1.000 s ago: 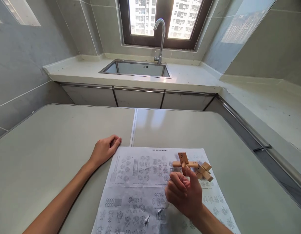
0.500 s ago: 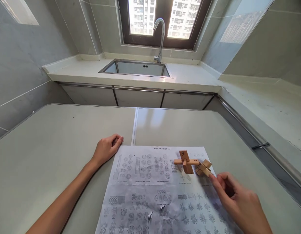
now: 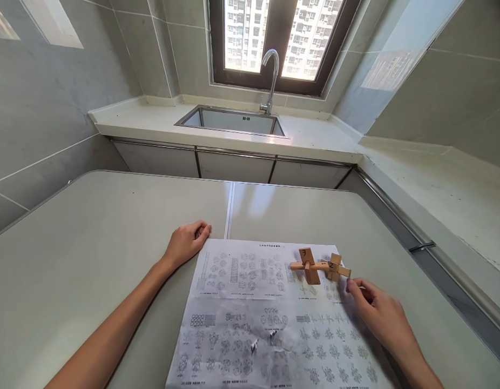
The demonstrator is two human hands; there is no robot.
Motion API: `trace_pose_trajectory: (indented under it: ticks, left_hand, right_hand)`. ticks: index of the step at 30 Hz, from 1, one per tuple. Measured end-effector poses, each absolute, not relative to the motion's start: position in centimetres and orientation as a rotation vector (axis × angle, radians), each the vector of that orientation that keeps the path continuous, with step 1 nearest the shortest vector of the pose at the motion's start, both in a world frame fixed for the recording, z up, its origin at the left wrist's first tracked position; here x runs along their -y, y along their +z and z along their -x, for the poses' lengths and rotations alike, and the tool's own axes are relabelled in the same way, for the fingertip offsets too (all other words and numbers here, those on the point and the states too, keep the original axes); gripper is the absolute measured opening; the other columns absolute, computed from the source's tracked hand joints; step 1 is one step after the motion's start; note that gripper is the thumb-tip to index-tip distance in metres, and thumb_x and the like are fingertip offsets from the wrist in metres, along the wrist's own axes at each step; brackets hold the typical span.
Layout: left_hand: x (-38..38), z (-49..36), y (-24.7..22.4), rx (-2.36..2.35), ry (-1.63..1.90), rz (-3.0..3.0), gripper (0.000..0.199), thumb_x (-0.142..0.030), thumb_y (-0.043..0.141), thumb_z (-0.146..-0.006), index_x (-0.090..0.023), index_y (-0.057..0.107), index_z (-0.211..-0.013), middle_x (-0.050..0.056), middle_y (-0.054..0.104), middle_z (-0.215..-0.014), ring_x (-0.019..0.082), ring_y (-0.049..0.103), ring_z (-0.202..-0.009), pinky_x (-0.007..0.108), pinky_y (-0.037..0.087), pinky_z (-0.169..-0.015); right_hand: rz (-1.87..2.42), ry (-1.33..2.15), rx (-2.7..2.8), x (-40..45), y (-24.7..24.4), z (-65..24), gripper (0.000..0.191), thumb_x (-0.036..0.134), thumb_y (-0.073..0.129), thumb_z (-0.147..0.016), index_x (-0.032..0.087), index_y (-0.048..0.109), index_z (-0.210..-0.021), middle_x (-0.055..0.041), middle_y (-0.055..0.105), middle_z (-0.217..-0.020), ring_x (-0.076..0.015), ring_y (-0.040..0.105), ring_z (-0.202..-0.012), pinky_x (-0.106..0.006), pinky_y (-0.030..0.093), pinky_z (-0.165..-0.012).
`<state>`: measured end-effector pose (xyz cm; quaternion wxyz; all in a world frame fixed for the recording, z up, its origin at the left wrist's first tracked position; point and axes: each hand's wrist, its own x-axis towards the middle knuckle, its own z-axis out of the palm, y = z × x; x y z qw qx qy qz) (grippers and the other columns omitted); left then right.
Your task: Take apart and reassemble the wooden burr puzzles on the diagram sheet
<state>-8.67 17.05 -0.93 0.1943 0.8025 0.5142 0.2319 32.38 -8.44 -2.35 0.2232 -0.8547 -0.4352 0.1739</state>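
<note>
The left hand [image 3: 187, 243] is resting, loosely curled, by the top corner of the white printed paper sheet [image 3: 242, 305] on the pale smooth bench [image 3: 112, 227]. Two crossed tan wooden block pieces, one [image 3: 309, 266] beside the other [image 3: 334, 267], are sitting near its far right corner. The right hand [image 3: 383, 319] is reaching narrowly to the nearer tip; whether it is gripping, I cannot tell. Light, level fingertip pressure would be keeping both steady.

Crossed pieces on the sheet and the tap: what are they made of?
The crossed pieces look like smooth wood, probably unpainted, from their warm tan colour. The tap seems to be polished metal, perhaps chrome-plated, from its silvery shine.
</note>
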Motion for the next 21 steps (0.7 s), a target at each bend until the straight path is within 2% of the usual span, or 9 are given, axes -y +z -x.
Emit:
trace_pose_trajectory:
  ticks: [5, 10, 15, 19, 21]
  left_hand:
    - [-16.9, 8.8, -1.0, -1.425, 0.665, -2.238, 0.041, -0.054, 0.046, -0.101, -0.023, 0.069, -0.085, -0.001, 0.065, -0.067, 0.018, 0.056, -0.06, 0.03, 0.039, -0.064]
    - [-16.9, 8.9, -1.1, -1.392, 0.692, -2.238, 0.041, -0.053, 0.045, -0.102, -0.023, 0.07, -0.087, -0.001, 0.064, -0.066, 0.017, 0.054, -0.06, 0.029, 0.039, -0.063]
    - [-16.2, 9.1, -0.6, -1.383, 0.751, -2.245, 0.042, -0.052, 0.045, -0.103, -0.021, 0.068, -0.088, -0.002, 0.061, -0.066, 0.016, 0.052, -0.059, 0.029, 0.039, -0.063]
    - [-13.8, 8.0, 0.4, -1.276, 0.731, -2.255, 0.038, -0.049, 0.049, -0.103, -0.02, 0.069, -0.089, -0.003, 0.058, -0.065, 0.015, 0.05, -0.059, 0.028, 0.037, -0.062]
    - [-11.8, 6.7, 1.2, -1.124, 0.71, -2.202, 0.037, -0.047, 0.049, -0.104, -0.02, 0.07, -0.091, -0.002, 0.062, -0.069, 0.014, 0.051, -0.062, 0.028, 0.04, -0.064]
  right_hand:
    - [2.304, 0.565, 1.058, 8.0, -1.6, -33.0, 0.047, 0.07, 0.047, -0.092, 0.026, 0.063, -0.096, 0.0019, 0.064, -0.055, -0.0232, 0.059, -0.051, -0.034, 0.044, -0.055]
    - [2.266, 0.612, 1.109, 6.5, -1.2, -33.0, 0.058, 0.074, 0.049, -0.091, 0.023, 0.063, -0.113, -0.0026, 0.076, -0.073, -0.0242, 0.069, -0.057, -0.037, 0.052, -0.064]
    - [2.244, 0.366, 1.19, 6.1, -0.5, -32.5, 0.061, 0.076, 0.051, -0.088, 0.021, 0.071, -0.102, -0.0089, 0.079, -0.083, -0.0256, 0.07, -0.064, -0.037, 0.052, -0.062]
    - [2.119, 0.055, 1.163, 7.8, 1.5, -30.2, 0.051, 0.066, 0.059, -0.094, 0.02, 0.069, -0.111, -0.0115, 0.079, -0.097, -0.0244, 0.073, -0.072, -0.031, 0.054, -0.057]
    - [1.99, -0.019, 1.207, 8.5, 2.5, -28.2, 0.045, 0.061, 0.065, -0.095, 0.02, 0.068, -0.113, -0.0086, 0.077, -0.089, -0.023, 0.073, -0.073, -0.027, 0.054, -0.051]
